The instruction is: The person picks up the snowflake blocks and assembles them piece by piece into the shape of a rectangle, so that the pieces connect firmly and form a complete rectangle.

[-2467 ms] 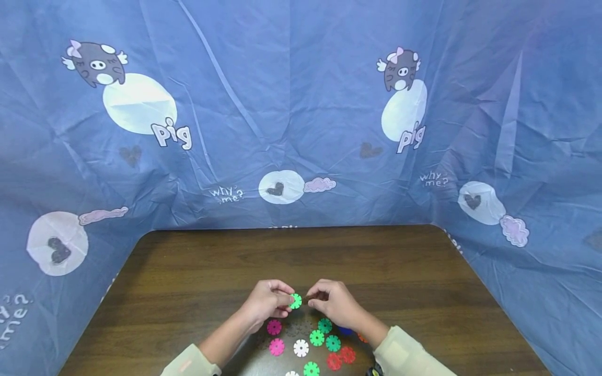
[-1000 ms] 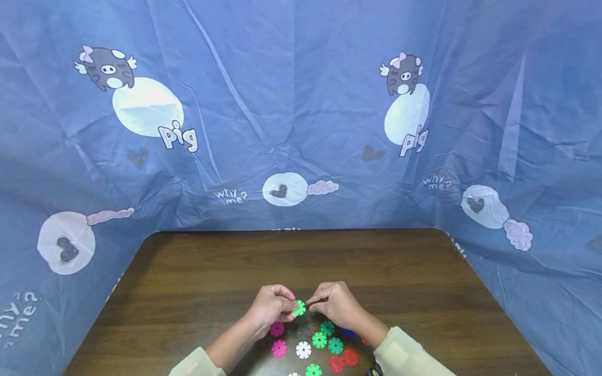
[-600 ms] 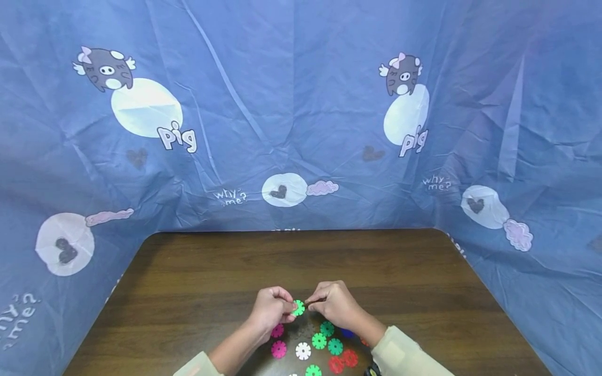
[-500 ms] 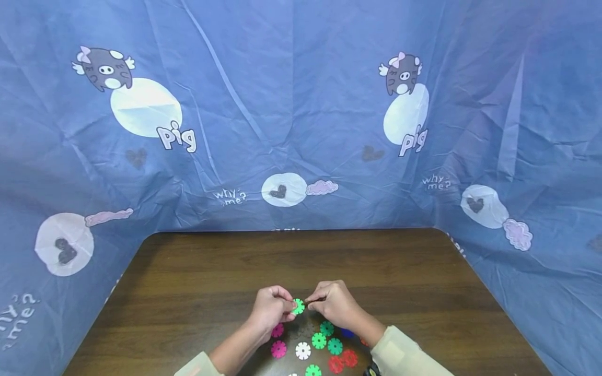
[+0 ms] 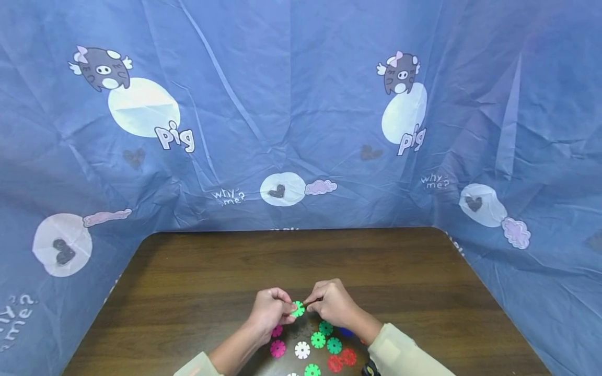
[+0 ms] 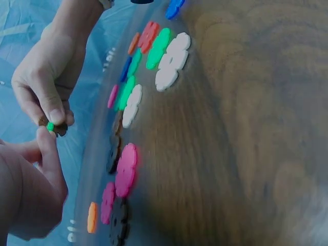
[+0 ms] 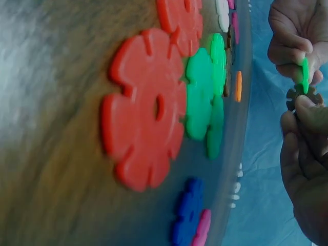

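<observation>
Between thumb and fingers, my left hand (image 5: 271,312) pinches a bright green notched snowflake disc (image 5: 299,309) above the wooden table. Facing it from the right, my right hand (image 5: 335,304) pinches a brown notched disc (image 7: 292,96), partly covered by the thumb. In the right wrist view the green disc stands edge-on and meets the brown disc's rim, crosswise to it. The left wrist view shows the same meeting point, with a small piece of green between both sets of fingertips.
Loose discs lie nearer the person: pink (image 5: 278,349), white (image 5: 302,350), green (image 5: 318,340), red (image 5: 349,357) and blue (image 5: 345,332). Brown discs (image 6: 119,223) and an orange one (image 6: 92,217) show in the left wrist view. A blue curtain (image 5: 291,125) hangs behind the table.
Compared with the earliest frame, the right fingertips have come closer to the green disc and the hands sit nearer together. Both grips stay the same; the head view shifts slightly.
</observation>
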A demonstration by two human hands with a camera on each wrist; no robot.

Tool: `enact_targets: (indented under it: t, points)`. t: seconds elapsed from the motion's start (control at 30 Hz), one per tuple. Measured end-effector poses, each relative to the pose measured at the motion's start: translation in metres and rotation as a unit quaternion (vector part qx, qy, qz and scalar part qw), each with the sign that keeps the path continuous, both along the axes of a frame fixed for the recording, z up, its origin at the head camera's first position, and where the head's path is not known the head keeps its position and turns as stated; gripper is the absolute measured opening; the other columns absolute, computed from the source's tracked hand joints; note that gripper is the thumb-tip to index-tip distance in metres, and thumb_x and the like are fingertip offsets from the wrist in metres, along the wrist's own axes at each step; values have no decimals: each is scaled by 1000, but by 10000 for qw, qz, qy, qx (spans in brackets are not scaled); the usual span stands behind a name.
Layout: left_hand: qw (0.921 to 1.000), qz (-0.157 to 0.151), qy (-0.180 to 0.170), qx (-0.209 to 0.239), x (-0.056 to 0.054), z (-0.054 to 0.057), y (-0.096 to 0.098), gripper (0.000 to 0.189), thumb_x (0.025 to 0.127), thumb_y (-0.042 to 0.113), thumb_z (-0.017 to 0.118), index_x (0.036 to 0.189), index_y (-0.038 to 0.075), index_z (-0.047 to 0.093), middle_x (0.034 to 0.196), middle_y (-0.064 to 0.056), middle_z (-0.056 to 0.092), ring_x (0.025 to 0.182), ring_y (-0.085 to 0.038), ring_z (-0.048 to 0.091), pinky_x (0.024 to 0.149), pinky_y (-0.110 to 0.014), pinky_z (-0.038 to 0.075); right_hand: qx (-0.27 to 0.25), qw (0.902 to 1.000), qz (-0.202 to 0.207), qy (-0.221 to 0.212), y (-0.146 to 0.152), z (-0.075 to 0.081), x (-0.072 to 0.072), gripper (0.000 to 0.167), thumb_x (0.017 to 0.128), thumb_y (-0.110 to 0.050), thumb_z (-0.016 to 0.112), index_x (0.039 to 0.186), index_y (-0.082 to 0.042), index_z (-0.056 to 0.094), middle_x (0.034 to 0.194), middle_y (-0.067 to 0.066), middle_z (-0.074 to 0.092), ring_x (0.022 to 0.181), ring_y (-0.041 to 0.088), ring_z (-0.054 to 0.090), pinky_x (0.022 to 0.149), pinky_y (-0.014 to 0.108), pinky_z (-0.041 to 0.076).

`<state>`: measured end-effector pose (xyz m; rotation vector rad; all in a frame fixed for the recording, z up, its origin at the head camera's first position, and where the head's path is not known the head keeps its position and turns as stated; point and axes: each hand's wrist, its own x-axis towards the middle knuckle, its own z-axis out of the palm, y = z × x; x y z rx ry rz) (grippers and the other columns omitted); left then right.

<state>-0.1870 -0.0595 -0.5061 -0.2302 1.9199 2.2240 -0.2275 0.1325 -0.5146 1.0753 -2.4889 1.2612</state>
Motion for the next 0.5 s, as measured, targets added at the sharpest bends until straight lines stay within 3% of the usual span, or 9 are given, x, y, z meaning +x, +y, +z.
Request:
enact_targets:
  t: [0.27,0.5]
  points:
    - [10000,-28,-3,51,3,-1,-1,21,81,-15,67,79,0,54,74,-7,60,57,-10,62,52,-20,57,69,9999,126,93,-2,-1,-2,19,73,9,81,78,-10,81,71,-9,67,65,-2,58,54,15,50]
    - [9981,-529,-82,304,2,-1,0,21,84,-12,66,102,-11,54,82,-10,62,63,-13,65,61,-24,60,60,9996,116,-238,3,3,-4,16,79,5,80,84,-9,81,81,-2,72,79,4,65,67,20,56]
